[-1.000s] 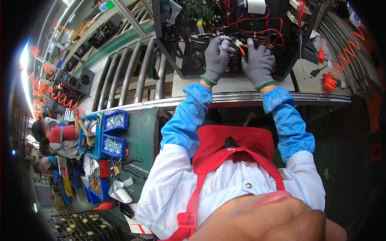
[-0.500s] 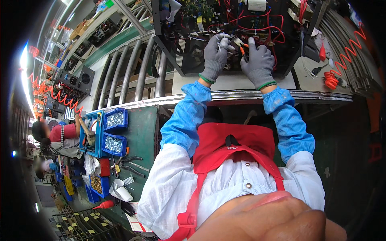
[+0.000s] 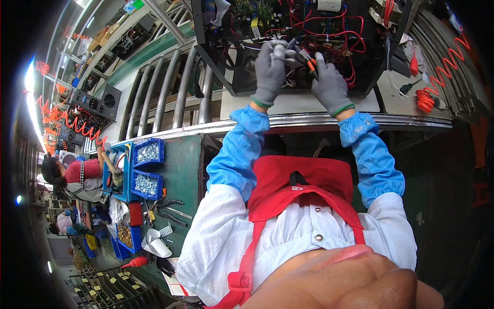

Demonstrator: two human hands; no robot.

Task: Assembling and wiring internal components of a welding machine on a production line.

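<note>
Both my hands, in grey knit gloves, work at the near side of an open black metal chassis point(image 3: 234, 86) with circuit boards and wires inside. My left hand point(image 3: 270, 76) is closed, thumb against fingers, among thin wires; what it pinches is too small to make out. My right hand point(image 3: 330, 86) is shut on small orange-handled pliers point(image 3: 311, 64), whose jaws point toward the wires next to my left fingers. Red wires point(image 3: 329, 36) loop across the chassis behind my hands. A green circuit board point(image 3: 257, 13) lies inside at the far left, and a white cylinder point(image 3: 328, 5) at the back.
Metal rollers point(image 3: 180, 92) run left of the chassis. A coiled orange air hose point(image 3: 426, 99) hangs at right. Blue bins of screws point(image 3: 146, 184), pliers point(image 3: 172, 211) and a white tape roll point(image 3: 160, 249) lie on the green bench at left. A person point(image 3: 77, 175) works farther left.
My left hand has shifted slightly left and toward the far side. My right hand has moved a little to the right and nearer me, still gripping the pliers.
</note>
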